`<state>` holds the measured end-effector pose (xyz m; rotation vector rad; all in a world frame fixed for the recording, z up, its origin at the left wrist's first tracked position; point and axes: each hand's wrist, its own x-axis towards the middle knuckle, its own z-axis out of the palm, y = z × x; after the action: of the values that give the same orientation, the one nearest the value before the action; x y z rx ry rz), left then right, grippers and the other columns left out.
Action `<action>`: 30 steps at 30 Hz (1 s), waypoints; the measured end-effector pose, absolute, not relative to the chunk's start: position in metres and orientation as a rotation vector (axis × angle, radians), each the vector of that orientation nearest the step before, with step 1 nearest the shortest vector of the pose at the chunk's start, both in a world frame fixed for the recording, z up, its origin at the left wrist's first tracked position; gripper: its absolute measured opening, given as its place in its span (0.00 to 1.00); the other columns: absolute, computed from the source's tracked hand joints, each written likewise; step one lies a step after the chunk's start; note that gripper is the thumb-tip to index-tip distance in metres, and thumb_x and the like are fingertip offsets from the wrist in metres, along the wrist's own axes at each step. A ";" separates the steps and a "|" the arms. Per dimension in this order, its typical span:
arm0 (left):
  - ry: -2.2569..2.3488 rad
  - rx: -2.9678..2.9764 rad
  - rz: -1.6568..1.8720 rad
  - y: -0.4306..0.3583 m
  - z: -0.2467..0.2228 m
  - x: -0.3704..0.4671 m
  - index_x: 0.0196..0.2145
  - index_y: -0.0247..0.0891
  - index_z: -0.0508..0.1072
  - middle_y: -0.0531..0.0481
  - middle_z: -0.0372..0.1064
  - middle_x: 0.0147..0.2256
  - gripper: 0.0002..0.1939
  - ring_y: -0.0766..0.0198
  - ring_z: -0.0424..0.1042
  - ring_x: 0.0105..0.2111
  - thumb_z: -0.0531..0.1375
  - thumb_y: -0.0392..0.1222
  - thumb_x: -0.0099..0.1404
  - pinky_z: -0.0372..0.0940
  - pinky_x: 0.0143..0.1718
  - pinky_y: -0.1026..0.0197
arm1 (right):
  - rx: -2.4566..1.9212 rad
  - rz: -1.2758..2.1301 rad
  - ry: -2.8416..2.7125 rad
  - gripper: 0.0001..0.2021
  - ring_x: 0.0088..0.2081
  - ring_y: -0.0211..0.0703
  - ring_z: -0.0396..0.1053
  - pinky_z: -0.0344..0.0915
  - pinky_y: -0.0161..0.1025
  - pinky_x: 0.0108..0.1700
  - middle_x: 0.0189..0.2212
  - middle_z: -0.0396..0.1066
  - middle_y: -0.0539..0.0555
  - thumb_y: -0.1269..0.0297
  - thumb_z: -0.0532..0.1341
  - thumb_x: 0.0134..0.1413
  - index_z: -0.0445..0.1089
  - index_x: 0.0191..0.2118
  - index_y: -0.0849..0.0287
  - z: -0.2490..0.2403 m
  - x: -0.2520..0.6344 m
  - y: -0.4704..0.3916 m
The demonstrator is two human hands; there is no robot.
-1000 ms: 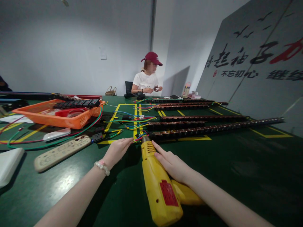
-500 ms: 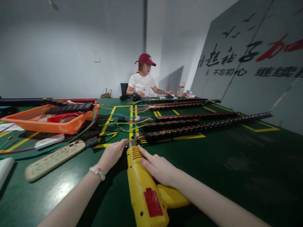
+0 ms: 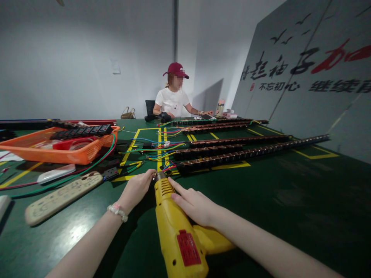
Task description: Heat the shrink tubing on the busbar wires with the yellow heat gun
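Note:
A yellow heat gun (image 3: 171, 220) with a red label lies on the green table, its metal nozzle pointing away from me. Beside the nozzle, on its left, my left hand (image 3: 138, 187) pinches something small that I cannot make out. My right hand (image 3: 194, 204) is against the gun's right side, thumb on its body and index finger stretched toward the nozzle; its other fingers are hidden. Just past the nozzle are the coloured wire ends (image 3: 169, 167) of a long black strip (image 3: 208, 162).
More long strips (image 3: 237, 141) with coloured wires lie farther back. At left are an orange basket (image 3: 78, 156) holding parts, a beige power strip (image 3: 65, 197) with a plug, a white case (image 3: 56, 173) and loose cables. A co-worker (image 3: 172, 100) sits across the table (image 3: 278, 224).
The view has shifted slightly, so the left-hand things sit a little farther left. Both my hands and the heat gun keep their positions relative to one another.

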<state>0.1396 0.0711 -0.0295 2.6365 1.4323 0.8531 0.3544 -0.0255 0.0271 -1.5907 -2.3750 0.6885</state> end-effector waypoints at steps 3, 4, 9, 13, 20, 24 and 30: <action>1.445 2.628 0.843 0.072 -0.030 0.140 0.45 0.41 0.66 0.49 0.75 0.34 0.16 0.62 0.75 0.33 0.42 0.44 0.69 0.65 0.33 0.64 | -1.583 0.690 -2.377 0.33 0.47 0.59 0.68 0.59 0.50 0.46 0.46 0.69 0.65 0.43 0.32 0.61 0.35 0.67 0.54 0.027 0.355 -0.025; 1.454 2.625 0.834 0.072 -0.030 0.140 0.45 0.41 0.66 0.49 0.75 0.34 0.16 0.62 0.75 0.33 0.42 0.44 0.69 0.65 0.33 0.63 | -1.581 0.692 -2.380 0.33 0.46 0.59 0.68 0.59 0.50 0.45 0.46 0.69 0.65 0.43 0.32 0.61 0.35 0.67 0.54 0.027 0.355 -0.025; 1.491 2.600 0.806 0.070 -0.031 0.140 0.45 0.41 0.66 0.49 0.75 0.35 0.17 0.60 0.75 0.33 0.41 0.45 0.69 0.64 0.33 0.63 | -1.586 0.696 -2.383 0.32 0.45 0.58 0.68 0.59 0.49 0.45 0.46 0.69 0.64 0.44 0.33 0.62 0.35 0.67 0.54 0.026 0.354 -0.024; 1.512 2.548 0.798 0.070 -0.030 0.141 0.45 0.42 0.66 0.48 0.75 0.34 0.17 0.59 0.75 0.34 0.41 0.46 0.69 0.64 0.34 0.62 | -1.602 0.676 -2.384 0.32 0.43 0.57 0.68 0.58 0.48 0.44 0.45 0.70 0.64 0.44 0.33 0.62 0.36 0.67 0.54 0.027 0.353 -0.026; 1.427 2.522 0.838 0.070 -0.028 0.141 0.43 0.41 0.66 0.48 0.74 0.36 0.16 0.60 0.74 0.35 0.42 0.46 0.69 0.64 0.34 0.62 | -1.582 0.624 -2.418 0.31 0.42 0.56 0.69 0.58 0.48 0.43 0.43 0.70 0.63 0.45 0.33 0.63 0.33 0.67 0.54 0.029 0.353 -0.030; 1.425 2.544 0.820 0.071 -0.030 0.141 0.43 0.40 0.66 0.47 0.73 0.37 0.16 0.60 0.73 0.36 0.42 0.45 0.69 0.64 0.36 0.61 | -1.595 0.652 -2.404 0.32 0.42 0.57 0.69 0.58 0.48 0.43 0.44 0.70 0.63 0.44 0.33 0.62 0.35 0.67 0.53 0.028 0.353 -0.027; 1.447 2.536 0.845 0.075 -0.034 0.141 0.44 0.41 0.65 0.48 0.73 0.38 0.15 0.59 0.73 0.38 0.42 0.45 0.69 0.64 0.37 0.60 | -1.618 0.664 -2.339 0.31 0.42 0.54 0.68 0.58 0.47 0.43 0.41 0.70 0.61 0.44 0.34 0.62 0.36 0.66 0.50 0.024 0.363 -0.021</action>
<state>0.1409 0.0749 -0.0338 2.5356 1.4474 0.8454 0.3631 -0.0210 0.0244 -1.6182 -2.3389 0.6638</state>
